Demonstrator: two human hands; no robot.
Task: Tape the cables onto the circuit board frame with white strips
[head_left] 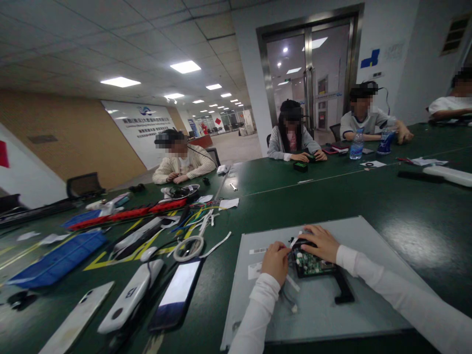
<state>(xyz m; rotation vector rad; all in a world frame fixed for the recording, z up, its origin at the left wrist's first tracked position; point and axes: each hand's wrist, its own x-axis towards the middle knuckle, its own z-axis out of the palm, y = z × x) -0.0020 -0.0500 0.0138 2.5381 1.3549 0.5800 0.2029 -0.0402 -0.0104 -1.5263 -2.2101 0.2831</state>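
While the work crowds one corner, snagging is the main risk

With 12 o'clock pointing away from the wearer: green circuit board (312,265) in a black plastic housing (317,276) lies component side up on a grey rectangular panel (332,322), on the dark green tabletop (295,206).

My read on risk: sideways tug at the board's 10 o'clock corner could strain a connector. Thin grey cable (288,298) with white plug (294,309) lies loose at 7 o'clock; the white left sleeve (262,297) could catch it. Black L-shaped arm (343,287) juts out at 4 o'clock; a bump there would likely swivel the unit.

Grip: left hand (276,263) has fingertips nearly together at that corner; can't tell what's pinched. Right hand (320,243) lies part-curled over the housing's 12 o'clock edge, touching; can't tell if it's clamped.
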